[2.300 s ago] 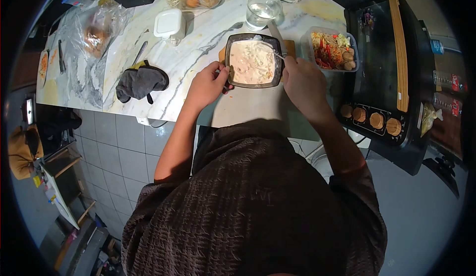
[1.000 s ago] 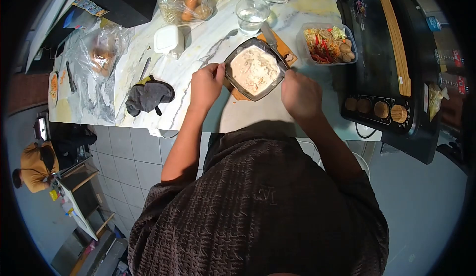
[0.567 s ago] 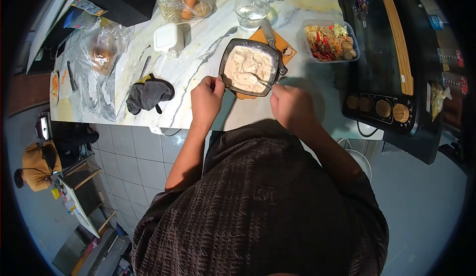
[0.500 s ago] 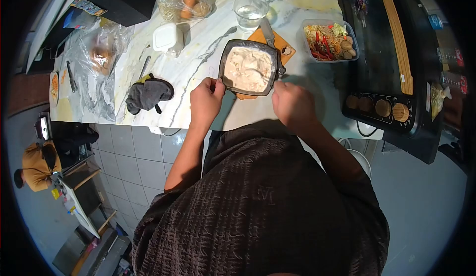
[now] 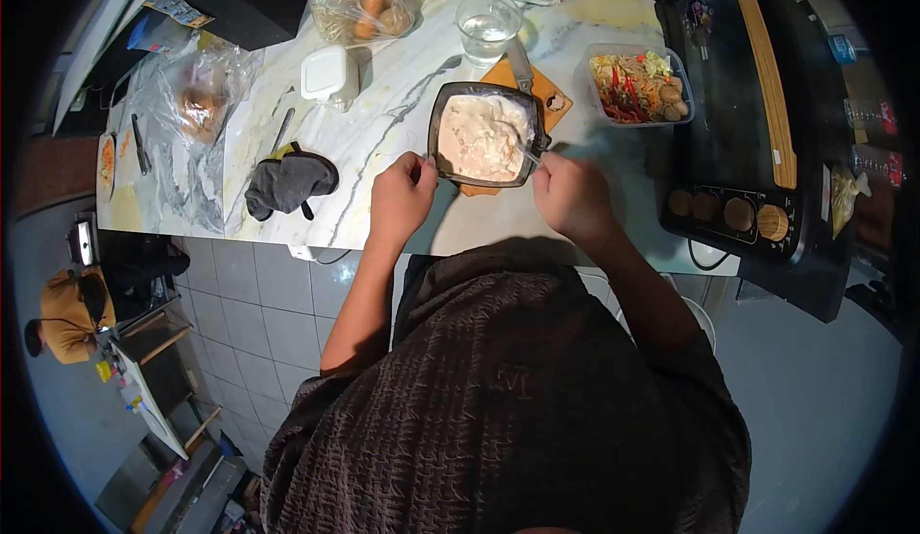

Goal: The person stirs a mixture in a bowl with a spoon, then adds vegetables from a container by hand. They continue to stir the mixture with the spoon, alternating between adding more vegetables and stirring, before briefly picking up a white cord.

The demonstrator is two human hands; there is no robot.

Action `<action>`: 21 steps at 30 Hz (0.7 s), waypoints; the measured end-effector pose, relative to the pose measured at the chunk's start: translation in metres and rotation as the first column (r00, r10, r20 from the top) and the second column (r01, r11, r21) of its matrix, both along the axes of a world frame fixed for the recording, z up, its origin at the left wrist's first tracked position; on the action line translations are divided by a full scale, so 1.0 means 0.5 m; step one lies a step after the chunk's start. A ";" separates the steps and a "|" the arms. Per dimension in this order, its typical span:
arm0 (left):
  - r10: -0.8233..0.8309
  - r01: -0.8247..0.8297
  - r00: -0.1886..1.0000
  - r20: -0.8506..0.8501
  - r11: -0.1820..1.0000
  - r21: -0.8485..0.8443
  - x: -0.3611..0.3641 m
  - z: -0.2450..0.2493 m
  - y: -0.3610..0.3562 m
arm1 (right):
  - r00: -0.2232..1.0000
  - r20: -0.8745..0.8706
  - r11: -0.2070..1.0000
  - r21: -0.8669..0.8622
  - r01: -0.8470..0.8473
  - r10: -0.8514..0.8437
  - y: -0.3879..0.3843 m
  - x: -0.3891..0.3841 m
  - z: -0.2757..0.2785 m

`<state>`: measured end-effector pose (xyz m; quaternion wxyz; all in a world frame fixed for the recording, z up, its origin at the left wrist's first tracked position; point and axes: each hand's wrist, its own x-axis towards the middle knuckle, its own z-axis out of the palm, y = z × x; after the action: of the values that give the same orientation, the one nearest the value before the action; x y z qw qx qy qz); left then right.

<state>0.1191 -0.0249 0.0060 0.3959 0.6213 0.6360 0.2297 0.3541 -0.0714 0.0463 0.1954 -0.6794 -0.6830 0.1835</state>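
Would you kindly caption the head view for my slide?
Left hand holds square dish; right hand holds utensil in creamy mixture.

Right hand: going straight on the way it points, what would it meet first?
Most likely the near right rim of the dark square dish, just ahead of the right hand. Depth is unclear; it might instead pass above the rim, over the creamy mixture.

Pan (image 5: 535, 122) over board (image 5: 548, 81); cup (image 5: 487, 53) at twelve o'clock, food container (image 5: 618, 123) at two (oven (image 5: 733, 103) beyond), tub (image 5: 327, 72) at ten
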 end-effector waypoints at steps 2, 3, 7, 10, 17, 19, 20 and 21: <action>-0.004 0.004 1.000 0.012 1.000 -0.013 -0.001 0.008 0.002 | 1.000 -0.014 0.999 0.046 -0.004 0.005 -0.008 -0.003 0.014; -0.020 0.021 0.999 0.036 1.000 -0.021 -0.003 0.013 0.001 | 0.999 -0.033 0.996 0.089 -0.001 0.004 -0.013 -0.009 0.026; -0.050 0.057 0.995 0.086 0.996 -0.073 -0.011 0.022 0.007 | 0.992 -0.042 0.988 0.095 -0.118 0.122 -0.019 -0.018 0.045; -0.080 0.087 0.994 0.072 0.990 -0.111 -0.013 0.023 0.010 | 0.981 0.054 0.982 0.025 -0.186 0.185 -0.008 -0.016 0.025; -0.049 0.062 0.991 0.128 0.993 -0.096 -0.016 0.007 0.012 | 0.915 0.380 0.938 0.249 -0.242 0.136 0.068 -0.006 0.040; -0.057 0.064 0.997 0.058 0.990 -0.127 -0.011 0.023 0.015 | 0.877 0.458 0.929 0.243 -0.278 0.143 0.070 -0.003 0.035; -0.059 0.066 0.996 0.062 0.989 -0.130 -0.010 0.026 0.019 | 0.865 0.463 0.948 0.142 -0.286 0.191 0.068 0.002 0.036; -0.075 0.076 0.997 0.016 0.990 -0.120 -0.009 0.026 0.022 | 0.853 0.463 0.956 0.037 -0.290 0.241 0.065 0.007 0.040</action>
<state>0.1147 -0.0140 0.0191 0.4448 0.6186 0.6223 0.1796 0.3575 -0.0391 0.0661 0.0390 -0.5911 -0.8056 0.0088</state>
